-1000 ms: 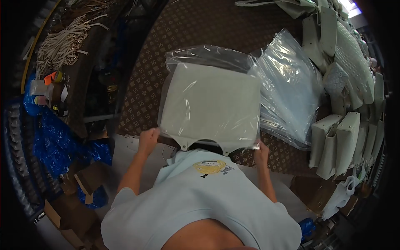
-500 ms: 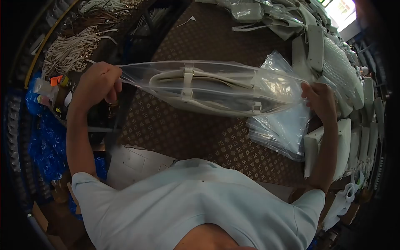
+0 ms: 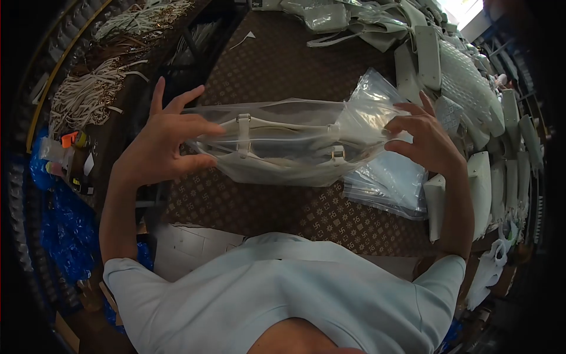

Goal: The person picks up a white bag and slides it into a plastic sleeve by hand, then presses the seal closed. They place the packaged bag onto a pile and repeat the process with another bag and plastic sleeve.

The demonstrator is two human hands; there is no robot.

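A white handbag (image 3: 283, 127) with metal buckles lies inside a clear plastic bag (image 3: 277, 171), over the brown patterned table (image 3: 259, 206). At the plastic bag's left end is my left hand (image 3: 171, 138), its fingers spread and its thumb and one finger touching or nearly touching the film. My right hand (image 3: 415, 133) stands at the right end, fingers apart and curved around the plastic's edge. Neither hand is closed in a pinch. Just right of the handbag, more flat clear bags (image 3: 389, 183) lie partly beneath the wrapped one.
White handbags (image 3: 471, 88) are piled along the right and back right. White straps (image 3: 88, 97) lie in bundles at the upper left, above an orange item (image 3: 69, 139) and blue plastic (image 3: 65, 218). A small white scrap (image 3: 250, 35) lies at the back.
Both hands have let go of the plastic bag's top edge and opened. My left hand has moved inward and right, my right hand slightly left. The bag's opening has narrowed.
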